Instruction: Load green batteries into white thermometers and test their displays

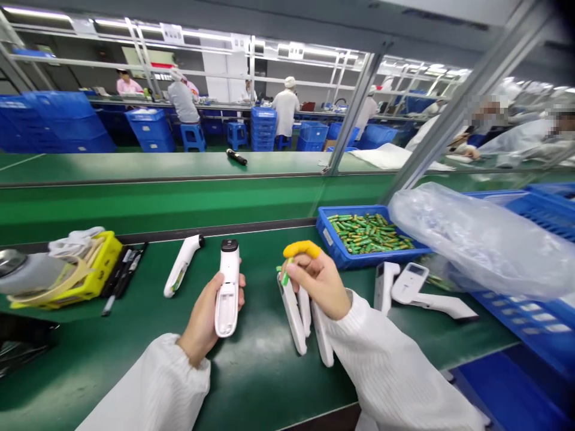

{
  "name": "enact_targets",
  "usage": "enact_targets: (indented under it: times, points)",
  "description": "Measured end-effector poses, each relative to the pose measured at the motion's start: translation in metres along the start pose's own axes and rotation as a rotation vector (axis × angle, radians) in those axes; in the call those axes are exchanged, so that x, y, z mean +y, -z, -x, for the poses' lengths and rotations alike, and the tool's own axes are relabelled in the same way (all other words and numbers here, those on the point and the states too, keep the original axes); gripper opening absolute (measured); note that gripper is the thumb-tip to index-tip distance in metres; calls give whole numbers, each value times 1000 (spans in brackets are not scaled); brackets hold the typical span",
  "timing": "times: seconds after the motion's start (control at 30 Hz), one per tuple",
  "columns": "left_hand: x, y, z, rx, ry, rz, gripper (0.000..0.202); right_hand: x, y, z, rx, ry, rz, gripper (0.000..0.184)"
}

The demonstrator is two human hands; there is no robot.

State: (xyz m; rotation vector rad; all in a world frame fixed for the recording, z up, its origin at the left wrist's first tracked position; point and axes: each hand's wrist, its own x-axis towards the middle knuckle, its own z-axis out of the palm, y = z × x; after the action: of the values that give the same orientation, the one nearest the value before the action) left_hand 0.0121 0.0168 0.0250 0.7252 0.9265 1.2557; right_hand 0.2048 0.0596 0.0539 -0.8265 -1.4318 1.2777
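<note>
My left hand (203, 312) is wrapped round a white handheld thermometer (230, 266), held upright with its dark end away from me. Its battery compartment faces up, uncovered, and looks empty. Between the thumb and fingers of my right hand (321, 284) is a green battery (286, 275); a yellow cover sits on one finger. Under that hand several white casings (293, 317) lie side by side, partly hidden by the hand and sleeve. Another white thermometer (182, 266) rests on the bench to the left, green showing in its handle.
Behind my right hand stands a blue bin (330, 242) of green batteries. More white devices (387, 287) lie to the right, near a plastic bag (485, 239) over blue crates. At left are a yellow basket (105, 263), pens (123, 272) and a bottle (31, 275).
</note>
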Motion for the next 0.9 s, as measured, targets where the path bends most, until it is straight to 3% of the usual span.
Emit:
enact_targets:
  times: [0.17,0.3,0.37,0.43,0.53,0.73,0.8,0.9]
  points:
    - [0,-2,3,-67,-47,-104,31,10,-28,22,-119,104,382,7]
    - [-3,-4,4,-125,-108,-107,48,16,-31,25,-178,414,812,6]
    - [-3,-4,4,-106,-149,-101,51,18,-29,24,-210,561,909,13]
    - [-2,-4,5,-85,-183,-97,50,20,-27,23,-233,595,884,15]
    - [1,-3,7,-66,-218,-87,50,20,-26,21,-240,525,798,14]
    - [3,1,5,-22,-239,-40,41,16,-23,17,-351,588,884,23]
    - [3,1,5,-25,-252,-47,41,13,-21,17,-319,502,702,23]
    - [2,1,5,-52,-278,-76,42,10,-19,18,-256,244,183,25]
